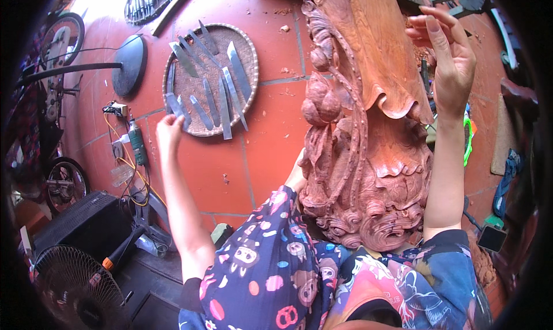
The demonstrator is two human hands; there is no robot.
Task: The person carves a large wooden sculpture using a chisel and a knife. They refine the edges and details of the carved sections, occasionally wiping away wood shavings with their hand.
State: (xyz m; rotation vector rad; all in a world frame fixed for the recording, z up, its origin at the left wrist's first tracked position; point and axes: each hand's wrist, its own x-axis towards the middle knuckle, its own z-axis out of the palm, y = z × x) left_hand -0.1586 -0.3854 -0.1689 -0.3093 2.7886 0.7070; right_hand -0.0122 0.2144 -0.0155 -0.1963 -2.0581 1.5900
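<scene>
My left hand [168, 135] is at the lower left rim of a round woven tray [252, 50]. Its fingertips are pinched at the end of a flat metal carving blade [182, 106]. Several more grey carving blades [223, 108] lie spread over the tray. In front of me, a large reddish-brown wood carving [397, 53] stretches away, with carved buds, stems and swirls around a smooth leaf-like surface. My right hand [452, 62] is raised by the carving's right side, fingers loosely bent and apart, with nothing visible in it.
Red floor tiles [276, 30] carry scattered wood chips. Left stand a round black base [130, 66], a green power tool [137, 142] with cords, a black box [83, 223] and a fan [78, 287]. Another tool tray [151, 1] lies at the far left, and a bright green item [468, 140] on the right.
</scene>
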